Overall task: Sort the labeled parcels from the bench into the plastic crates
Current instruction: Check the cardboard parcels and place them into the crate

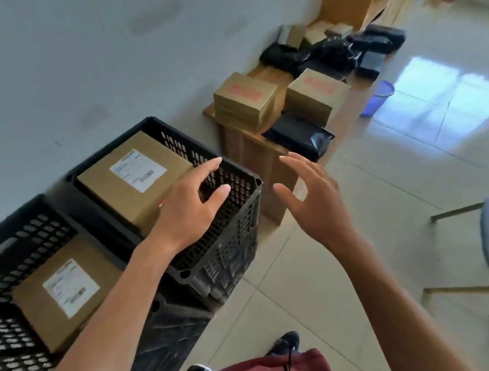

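My left hand [189, 206] hung over the crate [238, 203], fingers spread and empty, just above the box [134, 180] lying inside it. My right hand [313, 198] was spread wide too, holding nothing. Beyond my fingertips, 2 boxes [244, 101] and a black bag [299, 133] sat on the bench [243, 147].

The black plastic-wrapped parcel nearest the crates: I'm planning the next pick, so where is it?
In the head view, the black parcel lies on the near end of the wooden bench, right of centre, just in front of two cardboard boxes.
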Action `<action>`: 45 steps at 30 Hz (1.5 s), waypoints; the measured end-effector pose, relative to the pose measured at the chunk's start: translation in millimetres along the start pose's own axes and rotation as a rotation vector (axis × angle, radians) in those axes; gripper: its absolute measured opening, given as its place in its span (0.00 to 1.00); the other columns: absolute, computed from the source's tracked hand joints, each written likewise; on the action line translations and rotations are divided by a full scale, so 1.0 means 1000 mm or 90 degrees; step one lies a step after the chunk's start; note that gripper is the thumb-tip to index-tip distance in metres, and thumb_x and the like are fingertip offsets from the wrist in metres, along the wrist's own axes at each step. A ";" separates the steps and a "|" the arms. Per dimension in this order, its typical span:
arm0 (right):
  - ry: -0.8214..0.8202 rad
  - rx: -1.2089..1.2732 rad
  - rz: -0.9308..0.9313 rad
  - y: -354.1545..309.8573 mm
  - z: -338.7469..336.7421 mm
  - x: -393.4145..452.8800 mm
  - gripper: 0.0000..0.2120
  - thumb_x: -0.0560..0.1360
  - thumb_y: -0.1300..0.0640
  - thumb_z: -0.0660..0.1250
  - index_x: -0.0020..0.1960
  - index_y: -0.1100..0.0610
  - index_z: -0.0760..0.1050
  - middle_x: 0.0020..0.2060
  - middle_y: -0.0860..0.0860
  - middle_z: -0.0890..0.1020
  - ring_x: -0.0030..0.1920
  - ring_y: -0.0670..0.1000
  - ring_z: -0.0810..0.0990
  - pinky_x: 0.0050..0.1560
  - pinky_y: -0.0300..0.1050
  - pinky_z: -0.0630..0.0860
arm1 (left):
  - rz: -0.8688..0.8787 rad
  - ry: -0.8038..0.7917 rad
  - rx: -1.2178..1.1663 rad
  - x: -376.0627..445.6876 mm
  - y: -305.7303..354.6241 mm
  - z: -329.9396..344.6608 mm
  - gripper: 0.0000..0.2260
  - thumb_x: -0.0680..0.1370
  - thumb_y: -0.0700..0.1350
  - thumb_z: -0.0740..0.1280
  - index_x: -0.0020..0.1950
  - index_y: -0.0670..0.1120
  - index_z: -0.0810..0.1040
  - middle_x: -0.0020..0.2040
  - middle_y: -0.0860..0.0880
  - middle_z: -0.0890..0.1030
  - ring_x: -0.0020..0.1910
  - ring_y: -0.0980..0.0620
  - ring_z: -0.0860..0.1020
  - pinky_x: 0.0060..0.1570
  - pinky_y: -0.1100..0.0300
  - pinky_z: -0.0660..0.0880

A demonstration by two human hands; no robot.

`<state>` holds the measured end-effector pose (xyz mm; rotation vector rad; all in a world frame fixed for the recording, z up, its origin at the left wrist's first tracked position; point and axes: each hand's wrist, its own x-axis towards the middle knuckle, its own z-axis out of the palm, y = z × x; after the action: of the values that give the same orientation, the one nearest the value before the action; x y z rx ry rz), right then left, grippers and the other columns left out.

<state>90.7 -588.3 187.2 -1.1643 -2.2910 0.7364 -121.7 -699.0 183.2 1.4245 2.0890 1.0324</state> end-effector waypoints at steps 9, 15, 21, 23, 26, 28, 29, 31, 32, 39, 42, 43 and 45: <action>0.067 -0.002 0.070 0.095 -0.090 0.008 0.24 0.82 0.51 0.70 0.76 0.50 0.72 0.76 0.47 0.73 0.76 0.50 0.68 0.76 0.49 0.64 | 0.065 -0.062 -0.011 0.060 0.083 0.100 0.23 0.83 0.50 0.68 0.79 0.53 0.71 0.73 0.57 0.76 0.71 0.62 0.72 0.71 0.58 0.71; 0.098 -0.019 0.094 0.138 -0.120 0.020 0.24 0.81 0.51 0.70 0.76 0.50 0.73 0.75 0.48 0.73 0.76 0.51 0.69 0.75 0.46 0.63 | 0.069 -0.092 -0.049 0.088 0.113 0.148 0.22 0.83 0.49 0.68 0.77 0.54 0.72 0.72 0.57 0.77 0.71 0.62 0.72 0.71 0.57 0.71; 0.115 -0.029 0.128 0.173 -0.141 0.049 0.23 0.82 0.51 0.69 0.76 0.49 0.72 0.76 0.47 0.72 0.77 0.50 0.67 0.72 0.40 0.59 | 0.080 -0.116 -0.065 0.138 0.128 0.177 0.22 0.83 0.49 0.68 0.78 0.53 0.72 0.72 0.56 0.77 0.71 0.60 0.73 0.70 0.55 0.72; 0.112 -0.038 0.138 0.186 -0.147 0.064 0.23 0.82 0.51 0.69 0.76 0.49 0.72 0.76 0.47 0.72 0.77 0.50 0.66 0.72 0.40 0.59 | 0.087 -0.117 -0.075 0.159 0.131 0.187 0.22 0.83 0.48 0.68 0.77 0.53 0.72 0.72 0.56 0.77 0.71 0.59 0.74 0.70 0.55 0.73; 0.110 -0.049 0.152 0.205 -0.154 0.095 0.24 0.82 0.51 0.69 0.76 0.49 0.72 0.77 0.48 0.71 0.77 0.50 0.66 0.72 0.41 0.59 | 0.093 -0.124 -0.085 0.197 0.133 0.202 0.22 0.83 0.48 0.68 0.78 0.53 0.72 0.72 0.56 0.77 0.71 0.59 0.73 0.70 0.55 0.73; 0.110 -0.056 0.159 0.216 -0.159 0.116 0.24 0.82 0.51 0.69 0.76 0.50 0.72 0.77 0.48 0.72 0.77 0.50 0.66 0.72 0.41 0.59 | 0.093 -0.129 -0.086 0.226 0.133 0.211 0.22 0.84 0.48 0.68 0.78 0.53 0.71 0.73 0.56 0.76 0.72 0.58 0.73 0.70 0.53 0.73; 0.110 -0.057 0.163 0.221 -0.160 0.127 0.24 0.82 0.52 0.69 0.76 0.50 0.72 0.77 0.49 0.72 0.77 0.51 0.66 0.73 0.42 0.59 | 0.093 -0.130 -0.085 0.240 0.134 0.215 0.22 0.84 0.48 0.68 0.78 0.53 0.71 0.73 0.56 0.76 0.72 0.58 0.73 0.71 0.51 0.73; 0.110 -0.056 0.176 0.230 -0.164 0.148 0.23 0.82 0.52 0.69 0.76 0.50 0.72 0.77 0.48 0.71 0.78 0.50 0.66 0.73 0.42 0.60 | 0.095 -0.133 -0.080 0.269 0.137 0.223 0.21 0.84 0.49 0.67 0.77 0.54 0.71 0.73 0.56 0.76 0.72 0.57 0.72 0.72 0.48 0.73; 0.113 -0.055 0.183 0.236 -0.167 0.158 0.23 0.82 0.52 0.69 0.76 0.49 0.71 0.77 0.47 0.71 0.78 0.50 0.65 0.74 0.42 0.60 | 0.099 -0.139 -0.076 0.284 0.140 0.227 0.21 0.84 0.49 0.67 0.77 0.54 0.71 0.73 0.56 0.76 0.72 0.57 0.73 0.72 0.47 0.73; 0.136 -0.035 0.220 0.274 -0.178 0.213 0.23 0.82 0.52 0.68 0.76 0.48 0.71 0.77 0.47 0.71 0.77 0.50 0.65 0.76 0.45 0.61 | 0.128 -0.182 -0.071 0.362 0.168 0.259 0.23 0.84 0.49 0.67 0.79 0.52 0.70 0.74 0.53 0.76 0.72 0.55 0.73 0.72 0.48 0.72; 0.132 -0.031 0.235 0.298 -0.185 0.235 0.23 0.82 0.52 0.69 0.76 0.48 0.71 0.77 0.47 0.71 0.77 0.50 0.66 0.74 0.42 0.59 | 0.128 -0.197 -0.072 0.386 0.177 0.276 0.23 0.84 0.49 0.68 0.78 0.51 0.71 0.73 0.53 0.76 0.72 0.55 0.73 0.72 0.49 0.72; 0.129 -0.031 0.238 0.307 -0.187 0.243 0.23 0.82 0.52 0.69 0.76 0.48 0.71 0.77 0.47 0.71 0.77 0.50 0.66 0.73 0.41 0.59 | 0.125 -0.201 -0.069 0.395 0.179 0.282 0.23 0.84 0.49 0.68 0.78 0.51 0.71 0.73 0.53 0.76 0.72 0.55 0.73 0.72 0.49 0.72; 0.119 -0.022 0.240 0.326 -0.192 0.258 0.23 0.82 0.52 0.69 0.76 0.49 0.71 0.77 0.47 0.71 0.78 0.50 0.66 0.73 0.39 0.58 | 0.114 -0.202 -0.063 0.413 0.182 0.295 0.22 0.84 0.49 0.68 0.78 0.51 0.71 0.73 0.52 0.77 0.72 0.55 0.73 0.72 0.49 0.72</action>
<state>260.2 -163.6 162.7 -1.6348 -1.9604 0.6865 27.9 -181.5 162.4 1.6276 1.6895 0.8927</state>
